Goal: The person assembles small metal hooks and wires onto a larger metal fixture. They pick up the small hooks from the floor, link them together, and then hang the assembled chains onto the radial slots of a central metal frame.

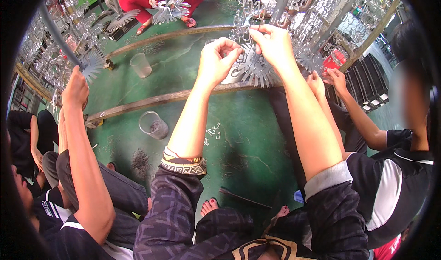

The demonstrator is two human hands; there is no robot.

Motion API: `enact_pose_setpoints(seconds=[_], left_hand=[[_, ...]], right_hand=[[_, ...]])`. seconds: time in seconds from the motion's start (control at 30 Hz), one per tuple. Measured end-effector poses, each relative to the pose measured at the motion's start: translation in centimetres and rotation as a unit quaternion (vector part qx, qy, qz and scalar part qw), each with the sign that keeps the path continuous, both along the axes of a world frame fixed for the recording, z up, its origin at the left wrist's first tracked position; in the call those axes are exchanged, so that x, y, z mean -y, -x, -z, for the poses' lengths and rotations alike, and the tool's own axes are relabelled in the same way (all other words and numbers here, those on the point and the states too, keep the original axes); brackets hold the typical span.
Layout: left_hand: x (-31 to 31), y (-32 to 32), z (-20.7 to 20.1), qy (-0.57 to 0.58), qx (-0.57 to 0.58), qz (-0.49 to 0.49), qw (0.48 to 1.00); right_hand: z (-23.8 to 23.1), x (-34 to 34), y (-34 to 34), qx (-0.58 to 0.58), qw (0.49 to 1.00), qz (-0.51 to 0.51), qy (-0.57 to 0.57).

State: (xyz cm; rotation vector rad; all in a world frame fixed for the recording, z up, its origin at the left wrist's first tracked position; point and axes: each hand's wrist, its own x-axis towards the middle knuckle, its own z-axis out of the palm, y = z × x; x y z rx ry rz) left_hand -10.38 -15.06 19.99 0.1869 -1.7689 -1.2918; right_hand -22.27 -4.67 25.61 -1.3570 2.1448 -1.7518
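Both my hands are raised at a rack of hanging metal hooks, whose lower end fans out in flat grey prongs. My left hand is closed, thumb against the curled fingers, beside the rack's left edge. To its right, my right hand is closed in a pinch at the hooks, fingertips pointing left. What either pinch holds is too small to make out. Small curved metal pieces hang close around the fingertips of both hands.
Wooden beams cross the green floor. Clear plastic cups stand there, one with dark small parts, near a dark pile and loose white hooks. Co-workers sit close at left and right; another crouches opposite.
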Motion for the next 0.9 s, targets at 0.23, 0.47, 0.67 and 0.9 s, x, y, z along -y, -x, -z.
enact_pose_setpoints(seconds=[0.23,0.47,0.67,0.9], left_hand=[[0.1,-0.5,-0.1,-0.058,-0.022,0.107,0.992],[-0.7,-0.3,-0.3,-0.070,-0.002,0.127,0.989],[-1.6,-1.2,-0.3,-0.056,0.000,0.141,0.988],[-1.5,-5.4,4.0,-0.074,0.015,0.110,0.991]], right_hand=[[-0.5,-1.1,0.0,-0.001,0.999,0.037,-0.004],[-1.6,-3.5,0.0,-0.014,0.999,0.051,-0.009],[-0.6,-4.7,-0.6,0.036,0.996,0.054,0.059],[1.9,-5.8,-1.2,0.065,0.987,0.026,0.146]])
